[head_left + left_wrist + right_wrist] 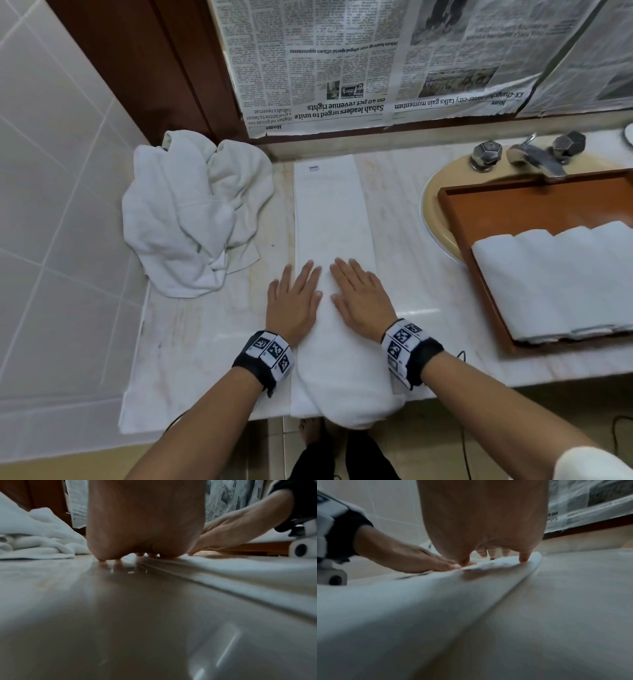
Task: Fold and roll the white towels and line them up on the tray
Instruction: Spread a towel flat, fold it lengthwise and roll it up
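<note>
Under both hands, a white towel folded into a long strip lies flat on the marble tabletop, running straight away from the person, its near end hanging over the front edge. Left hand: fingers straight, palm down, pressing the strip's left edge, with the outer fingers on bare marble; it holds nothing. Right hand: fingers straight and flat on the strip, just beside the left hand; likewise no grip taken, nothing pinched.

Progress: to the right of the right hand, a brown wooden tray rests across the sink basin and carries a row of rolled white towels laid side by side; at least four show, and the row runs out of frame. The strip under the hands appears folded but not yet rolled. Beyond and to the left of the left hand, a heap of crumpled white towels is untouched. Judgement: task partly complete; rolling this strip, placing it, then working through the heap is left.

Surroundings: glossy pale marble, faintly stained. White wall tiles to the left. Newspaper sheets cover the surface behind the tabletop inside a dark wood frame. A metal tap with two knobs stands past the tray
</note>
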`<state>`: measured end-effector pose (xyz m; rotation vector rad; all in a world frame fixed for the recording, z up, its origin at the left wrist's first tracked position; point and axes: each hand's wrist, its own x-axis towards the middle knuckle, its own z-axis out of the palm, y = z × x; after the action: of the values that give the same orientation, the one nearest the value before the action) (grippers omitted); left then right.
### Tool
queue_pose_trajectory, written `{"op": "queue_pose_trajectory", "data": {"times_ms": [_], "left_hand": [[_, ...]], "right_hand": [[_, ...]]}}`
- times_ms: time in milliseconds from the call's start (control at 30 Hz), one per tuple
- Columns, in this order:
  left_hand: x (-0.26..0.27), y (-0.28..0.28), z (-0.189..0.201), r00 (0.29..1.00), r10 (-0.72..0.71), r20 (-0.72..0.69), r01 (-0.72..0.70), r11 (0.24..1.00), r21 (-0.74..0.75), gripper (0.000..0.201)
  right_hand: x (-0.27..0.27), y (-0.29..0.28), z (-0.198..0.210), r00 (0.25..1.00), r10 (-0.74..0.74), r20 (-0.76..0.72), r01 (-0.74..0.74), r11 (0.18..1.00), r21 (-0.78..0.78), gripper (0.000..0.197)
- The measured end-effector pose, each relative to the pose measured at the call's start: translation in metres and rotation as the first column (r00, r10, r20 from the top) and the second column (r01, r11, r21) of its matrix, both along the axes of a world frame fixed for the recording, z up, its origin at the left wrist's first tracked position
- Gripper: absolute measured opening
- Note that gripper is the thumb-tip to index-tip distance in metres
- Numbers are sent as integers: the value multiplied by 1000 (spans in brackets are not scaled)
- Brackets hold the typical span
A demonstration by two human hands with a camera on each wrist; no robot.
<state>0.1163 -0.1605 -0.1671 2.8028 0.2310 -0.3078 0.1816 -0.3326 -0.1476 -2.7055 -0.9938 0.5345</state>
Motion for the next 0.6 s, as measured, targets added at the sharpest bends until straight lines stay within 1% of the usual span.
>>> {"op": "queue_pose_trajectory", "data": {"times_ms": [100, 167, 233, 300, 367, 400, 467, 500, 533, 600], "left_hand": [[1, -1, -3, 999, 48, -13, -47, 999, 17, 66], [0, 1, -6, 997, 71, -25, -70, 997, 37, 66], [0, 3, -5, 994, 95, -49, -94, 995, 27, 66], [0, 5, -1, 990, 109, -84, -108, 994, 25, 61], [-5, 7, 3, 985, 113, -129, -111, 994, 26, 58], [-10, 7, 4, 985, 101, -138, -97, 995, 32, 60], [-22, 6, 6, 986, 70, -148, -61, 996, 64, 68], [-26, 5, 5, 986, 70, -152, -60, 996, 71, 72], [-28, 3, 4, 985, 75, -154, -66, 996, 66, 73], [-24, 0, 3, 985, 90, -148, -83, 995, 55, 72]], "right_hand": [[13, 1, -13, 999, 46, 21, -45, 998, -53, 73], [25, -2, -23, 998, 48, 40, -44, 995, -87, 73], [40, -11, -26, 999, -33, 35, 36, 995, -94, 69], [49, -23, -23, 987, -162, 10, 162, 982, -94, 62], [39, -34, -19, 971, -239, 24, 240, 969, -57, 59], [28, -38, -16, 973, -222, 67, 223, 975, -12, 60], [-2, -45, -19, 986, -104, 129, 102, 995, 24, 61], [-14, -49, -24, 990, -49, 134, 47, 999, 18, 60], [-22, -53, -27, 994, -27, 108, 27, 1000, 1, 60], [-16, -57, -30, 997, -50, 64, 52, 998, -31, 61]]}}
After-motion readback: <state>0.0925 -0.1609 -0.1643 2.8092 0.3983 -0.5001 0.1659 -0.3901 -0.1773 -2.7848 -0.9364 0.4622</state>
